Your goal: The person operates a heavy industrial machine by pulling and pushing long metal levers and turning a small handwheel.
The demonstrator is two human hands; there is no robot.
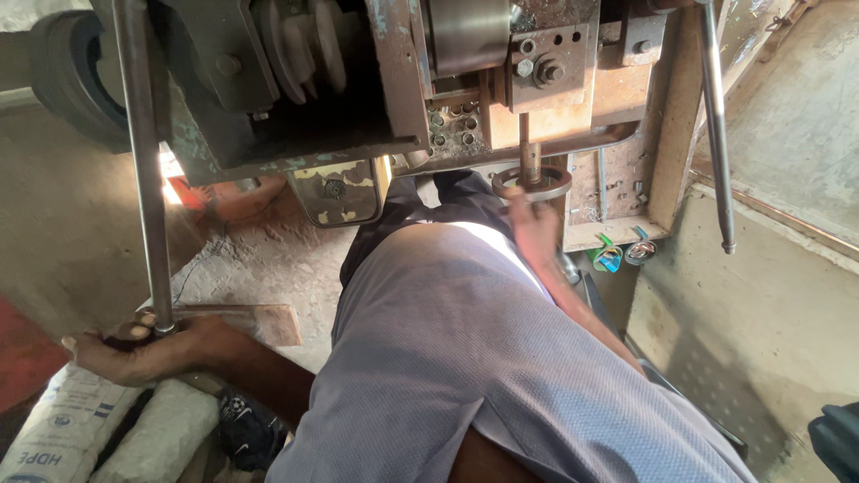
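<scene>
Concrete floor [268, 277], dusty and cracked, lay under a rusted machine [376, 80] that filled the top of the view. We counted two long steel rods: one rod [143, 161] on the left, running down to the left hand, and a second rod [716, 125] hanging free on the right. We noted the left hand [148, 349] closed around the lower end of the left rod, fingers wrapped, resting just above a white sack [72, 429]. The right hand [534, 224] was raised under the machine, fingers touching one metal ring [531, 183] seated around a short vertical spindle [528, 148]; motion blur kept us from telling how tightly it gripped. Hands stood well apart, a grey-clad leg [465, 358] between them. Two small coloured clips [617, 255] sat beside the machine's base.
</scene>
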